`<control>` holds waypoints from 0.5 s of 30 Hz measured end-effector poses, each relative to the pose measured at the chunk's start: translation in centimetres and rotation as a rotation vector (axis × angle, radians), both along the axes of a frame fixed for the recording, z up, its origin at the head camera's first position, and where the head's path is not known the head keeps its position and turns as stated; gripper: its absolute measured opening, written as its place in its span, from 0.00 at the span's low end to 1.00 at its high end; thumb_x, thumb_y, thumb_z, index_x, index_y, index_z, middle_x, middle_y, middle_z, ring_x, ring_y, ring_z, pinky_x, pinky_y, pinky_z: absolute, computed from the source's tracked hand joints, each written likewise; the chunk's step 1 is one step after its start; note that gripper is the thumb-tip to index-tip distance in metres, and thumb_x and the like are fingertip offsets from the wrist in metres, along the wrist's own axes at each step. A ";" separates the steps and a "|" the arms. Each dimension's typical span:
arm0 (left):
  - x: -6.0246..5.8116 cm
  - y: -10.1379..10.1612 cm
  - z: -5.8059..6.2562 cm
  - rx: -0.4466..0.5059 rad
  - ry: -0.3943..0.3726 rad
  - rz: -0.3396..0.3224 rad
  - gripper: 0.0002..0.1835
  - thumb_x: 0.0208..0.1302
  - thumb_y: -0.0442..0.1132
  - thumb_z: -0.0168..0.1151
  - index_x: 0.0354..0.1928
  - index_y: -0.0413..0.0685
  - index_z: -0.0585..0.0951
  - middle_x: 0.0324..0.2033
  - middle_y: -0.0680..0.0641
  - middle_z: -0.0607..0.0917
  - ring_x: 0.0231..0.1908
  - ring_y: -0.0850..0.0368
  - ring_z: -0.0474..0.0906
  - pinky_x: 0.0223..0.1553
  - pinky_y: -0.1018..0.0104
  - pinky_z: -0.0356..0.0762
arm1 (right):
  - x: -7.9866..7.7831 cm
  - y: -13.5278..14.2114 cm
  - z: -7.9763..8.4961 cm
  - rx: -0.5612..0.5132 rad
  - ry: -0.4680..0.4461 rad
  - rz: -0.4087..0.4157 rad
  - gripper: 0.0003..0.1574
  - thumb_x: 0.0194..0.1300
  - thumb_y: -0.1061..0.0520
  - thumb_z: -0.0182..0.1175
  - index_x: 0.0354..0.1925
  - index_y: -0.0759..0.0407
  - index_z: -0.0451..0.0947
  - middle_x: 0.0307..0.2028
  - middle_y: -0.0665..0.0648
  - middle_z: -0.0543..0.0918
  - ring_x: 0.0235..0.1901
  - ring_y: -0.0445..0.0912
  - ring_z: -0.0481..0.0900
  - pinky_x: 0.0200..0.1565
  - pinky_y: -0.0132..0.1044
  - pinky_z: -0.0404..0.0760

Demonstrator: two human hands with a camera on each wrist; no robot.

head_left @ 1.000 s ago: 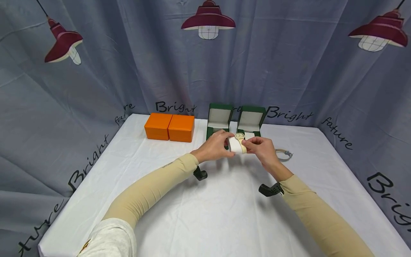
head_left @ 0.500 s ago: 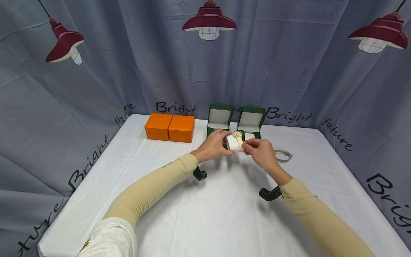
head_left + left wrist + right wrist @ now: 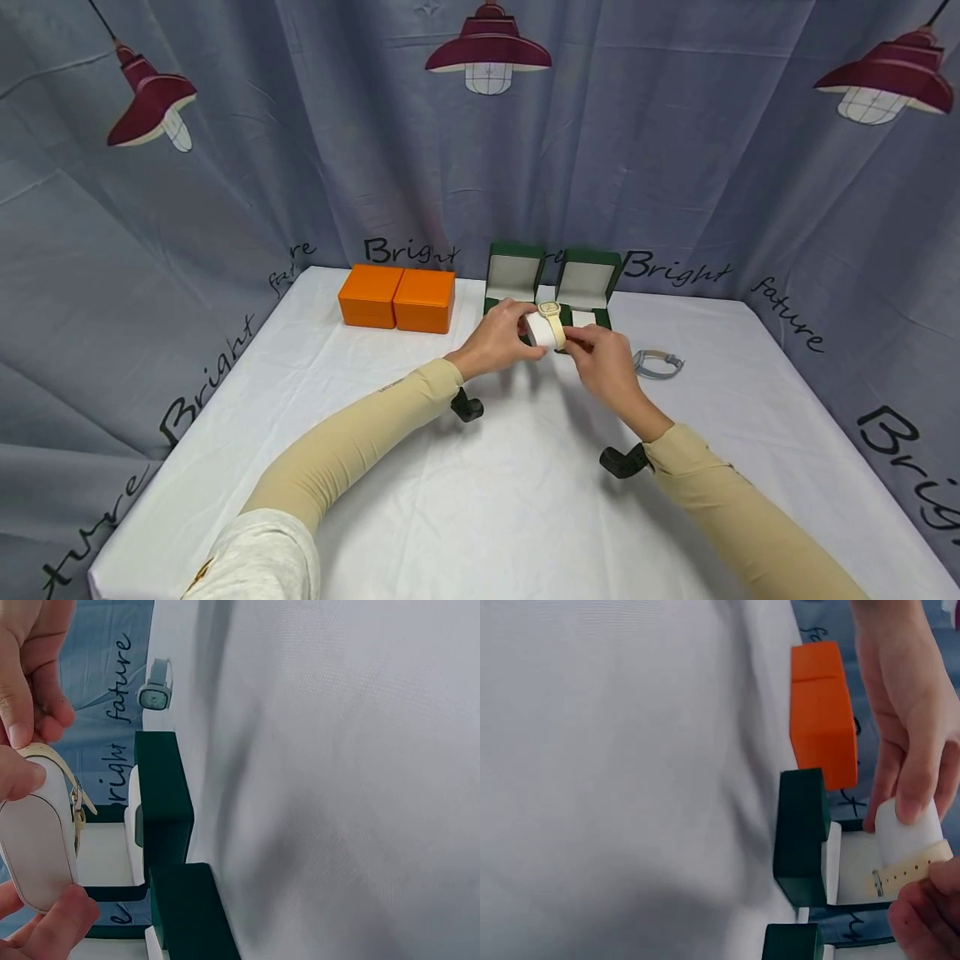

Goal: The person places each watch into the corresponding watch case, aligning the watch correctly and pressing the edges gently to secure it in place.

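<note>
My left hand [image 3: 498,337] grips a white watch cushion [image 3: 538,331] between thumb and fingers, above the table. Around one end of the cushion lies a cream watch [image 3: 550,309], its face upward. The fingers of my right hand [image 3: 603,367] pinch its strap at the cushion's right side. In the right wrist view the holed strap [image 3: 911,871] runs across the cushion, and a buckle dangles beside it in the left wrist view. Two green watch boxes [image 3: 513,275] stand with lids raised just behind the hands; the right one holds a white cushion [image 3: 583,317].
A grey-blue watch [image 3: 660,367] lies on the white tablecloth [image 3: 517,500], right of my right hand. Two orange boxes [image 3: 396,298] sit side by side at the back left. A printed grey-blue curtain [image 3: 637,142] hangs behind the table.
The cushion and cream watch have shifted slightly up and left in the head view. My right hand has moved left with them, keeping hold of the strap; my left hand has barely moved.
</note>
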State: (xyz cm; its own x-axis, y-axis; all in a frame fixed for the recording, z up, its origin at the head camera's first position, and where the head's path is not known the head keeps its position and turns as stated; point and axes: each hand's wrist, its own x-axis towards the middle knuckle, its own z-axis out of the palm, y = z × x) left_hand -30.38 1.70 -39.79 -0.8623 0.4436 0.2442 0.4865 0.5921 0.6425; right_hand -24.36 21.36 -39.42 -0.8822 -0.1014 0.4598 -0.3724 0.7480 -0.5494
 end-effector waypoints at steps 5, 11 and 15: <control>-0.1 0.0 0.1 -0.001 0.028 0.004 0.37 0.56 0.54 0.74 0.65 0.47 0.74 0.48 0.45 0.77 0.41 0.60 0.74 0.42 0.69 0.77 | -0.1 -0.1 0.1 -0.077 0.001 -0.082 0.09 0.65 0.59 0.68 0.42 0.63 0.88 0.33 0.61 0.89 0.30 0.50 0.85 0.29 0.35 0.80; -0.4 0.1 0.2 0.016 0.050 0.010 0.37 0.54 0.53 0.76 0.63 0.46 0.75 0.46 0.46 0.78 0.39 0.60 0.74 0.40 0.70 0.77 | 0.2 -0.8 0.0 0.002 0.089 -0.112 0.07 0.65 0.60 0.67 0.37 0.65 0.88 0.28 0.61 0.89 0.27 0.51 0.86 0.29 0.43 0.82; -0.4 0.0 0.0 0.024 0.044 0.022 0.37 0.51 0.52 0.78 0.61 0.46 0.76 0.45 0.50 0.77 0.39 0.61 0.75 0.41 0.72 0.77 | 0.4 -1.1 -0.1 0.161 0.166 -0.085 0.07 0.63 0.62 0.68 0.37 0.66 0.87 0.30 0.61 0.89 0.28 0.51 0.86 0.31 0.46 0.84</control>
